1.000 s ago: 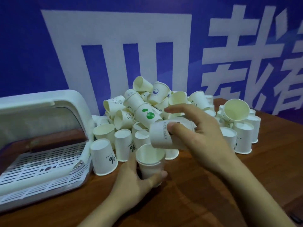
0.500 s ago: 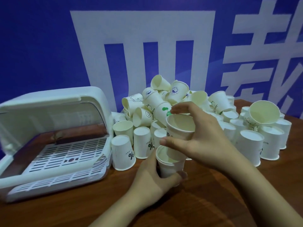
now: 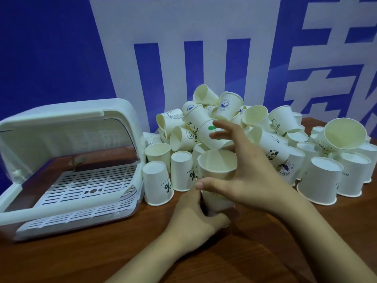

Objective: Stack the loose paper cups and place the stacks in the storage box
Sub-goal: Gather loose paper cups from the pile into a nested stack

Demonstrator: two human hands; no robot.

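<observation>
white paper cups, one nested stack (image 3: 217, 176) of at least two, stand upright at centre on the wooden table (image 3: 85, 262). left hand (image 3: 195, 217) grips the stack's base from six o'clock. right hand (image 3: 246, 170) hovers at three o'clock, fingers spread wide, thumb touching the stack's wall. one loose pile of cups (image 3: 230, 121), too many to count, sits at twelve o'clock. one storage box (image 3: 69, 160), lid raised, lies at nine o'clock.
</observation>
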